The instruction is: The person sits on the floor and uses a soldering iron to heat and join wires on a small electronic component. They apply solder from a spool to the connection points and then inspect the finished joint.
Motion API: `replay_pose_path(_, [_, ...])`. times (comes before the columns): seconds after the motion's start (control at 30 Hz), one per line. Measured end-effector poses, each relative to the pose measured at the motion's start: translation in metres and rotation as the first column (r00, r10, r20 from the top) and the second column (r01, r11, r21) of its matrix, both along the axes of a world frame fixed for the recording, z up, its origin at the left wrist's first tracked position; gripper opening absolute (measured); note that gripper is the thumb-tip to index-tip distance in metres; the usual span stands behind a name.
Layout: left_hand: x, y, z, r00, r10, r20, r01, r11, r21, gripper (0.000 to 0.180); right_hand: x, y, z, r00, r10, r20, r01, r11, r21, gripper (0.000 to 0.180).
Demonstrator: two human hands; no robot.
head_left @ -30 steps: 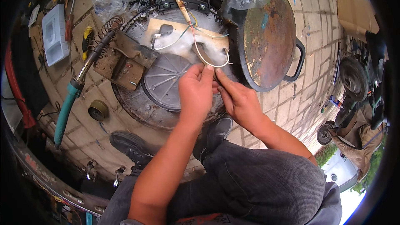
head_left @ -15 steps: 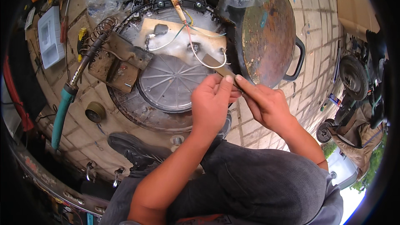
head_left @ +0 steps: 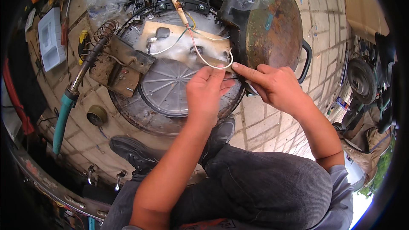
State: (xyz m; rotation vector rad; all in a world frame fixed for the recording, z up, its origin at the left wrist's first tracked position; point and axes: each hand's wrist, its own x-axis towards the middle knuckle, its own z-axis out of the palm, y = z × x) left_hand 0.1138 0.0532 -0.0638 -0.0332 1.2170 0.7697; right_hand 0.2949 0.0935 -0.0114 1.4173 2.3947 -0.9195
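Both hands meet at the appliance base's three o'clock edge: the left hand (head_left: 206, 96) and right hand (head_left: 272, 87) pinch the white wire loop (head_left: 215, 64) between fingertips. The round base (head_left: 170, 89) lies opened, wiring exposed and loose; the soldering iron (head_left: 72, 91) rests at nine o'clock, so rejoining seems unfinished.

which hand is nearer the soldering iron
Left. The left hand is over the round base, closer to the soldering iron lying off to its left; the right hand sits farther right by the rusty pan.
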Motion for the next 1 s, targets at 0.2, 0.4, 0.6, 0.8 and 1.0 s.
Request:
replay_pose_path(0.2, [-0.001, -0.002, -0.004, 0.999, -0.027, 0.025, 0.027, 1.000, -0.004, 0.026, -0.003, -0.002, 0.000, 0.999, 0.019, 0.027, -0.020, 0.999, 0.043, 0.057])
replay_pose_path(0.4, [-0.003, 0.001, -0.002, 1.000, -0.015, 0.018, 0.016, 1.000, -0.026, 0.025, -0.001, -0.002, 0.000, 0.999, 0.029, 0.016, -0.030, 0.998, 0.049, 0.058])
replay_pose_path(0.6, [-0.005, 0.001, -0.005, 0.999, 0.012, 0.031, -0.011, 0.999, -0.040, 0.020, -0.002, 0.001, 0.000, 0.998, 0.051, 0.027, -0.052, 0.997, 0.054, 0.059])
replay_pose_path(0.8, [-0.005, 0.003, -0.006, 0.999, 0.032, 0.038, -0.030, 0.998, -0.046, 0.020, 0.001, 0.004, 0.001, 0.997, 0.067, 0.038, -0.069, 0.996, 0.054, 0.061])
replay_pose_path(1.0, [-0.001, 0.001, -0.004, 1.000, -0.012, 0.013, 0.012, 1.000, -0.007, 0.023, 0.000, 0.009, 0.003, 0.996, 0.078, 0.032, -0.079, 0.996, 0.039, 0.060])
